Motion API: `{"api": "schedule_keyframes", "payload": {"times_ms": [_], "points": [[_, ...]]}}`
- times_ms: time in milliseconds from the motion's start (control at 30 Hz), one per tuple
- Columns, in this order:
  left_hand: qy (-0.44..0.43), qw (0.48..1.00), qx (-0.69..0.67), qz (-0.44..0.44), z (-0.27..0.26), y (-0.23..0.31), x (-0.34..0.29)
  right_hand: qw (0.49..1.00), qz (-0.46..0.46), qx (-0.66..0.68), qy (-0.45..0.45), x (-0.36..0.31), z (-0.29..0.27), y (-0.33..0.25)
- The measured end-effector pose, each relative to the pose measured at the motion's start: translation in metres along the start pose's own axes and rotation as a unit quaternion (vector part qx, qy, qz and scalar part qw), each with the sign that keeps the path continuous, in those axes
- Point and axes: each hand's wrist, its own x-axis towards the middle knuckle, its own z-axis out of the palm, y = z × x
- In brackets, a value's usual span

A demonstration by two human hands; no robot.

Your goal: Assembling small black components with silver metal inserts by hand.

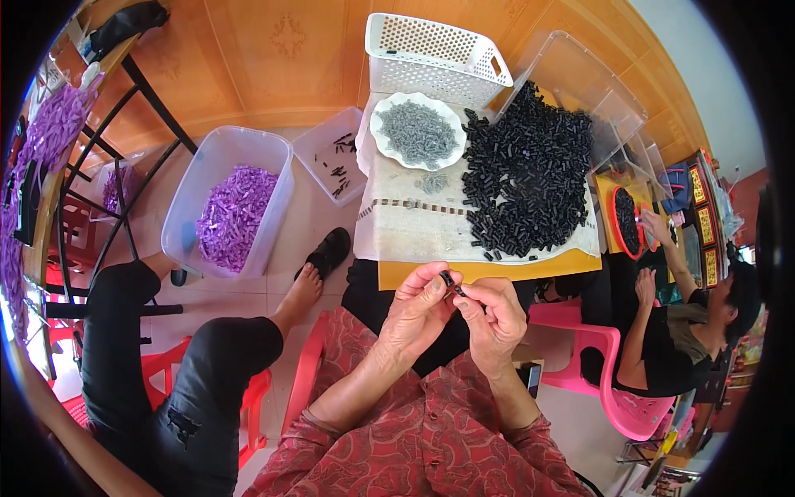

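My left hand [414,311] pinches a small black plastic piece [448,278] between thumb and fingertips, in front of the table's near edge. Close beside it, my right hand [494,321] is closed, its thumb and forefinger at a small dark part that meets the black piece; its exact kind is too small to tell. Beyond my hands, a large heap of short black plastic pieces [526,178] covers the right side of the cloth-covered table [402,236]. A scalloped white plate [379,147] holds many small clear-grey pieces [418,131], and a few more lie on the cloth below it.
A white perforated basket [431,70] and a clear plastic bin [571,70] stand at the back. Left on the floor are a tub [281,178] of purple pieces and a shallow tray [319,149]. People sit on both sides; one reaches to a red tray [619,240].
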Motion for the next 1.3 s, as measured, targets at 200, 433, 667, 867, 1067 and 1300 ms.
{"api": "schedule_keyframes", "payload": {"times_ms": [200,433,667,867,1067,1300], "points": [[0.01,1.0,-0.001,0.003,-0.003,0.001,0.0,1.0,-0.004,-0.02,0.001,-0.001,0.005,0.001],[0.013,1.0,-0.002,0.008,-0.006,0.0,-0.001,0.998,-0.035,-0.042,0.005,-0.003,0.008,0.007],[0.012,0.997,0.057,0.043,-0.01,-0.003,0.0,0.995,-0.062,-0.07,0.023,-0.002,0.012,0.005],[0.009,0.997,0.068,0.031,-0.011,-0.001,0.0,0.996,-0.045,-0.072,-0.014,0.003,0.004,0.007],[-0.005,0.998,0.051,0.03,-0.013,-0.007,0.0,0.998,-0.018,-0.048,-0.035,0.005,-0.004,0.011],[-0.012,1.0,-0.023,-0.013,-0.012,-0.007,0.0,0.998,-0.035,-0.044,-0.024,0.003,-0.002,0.011]]}}
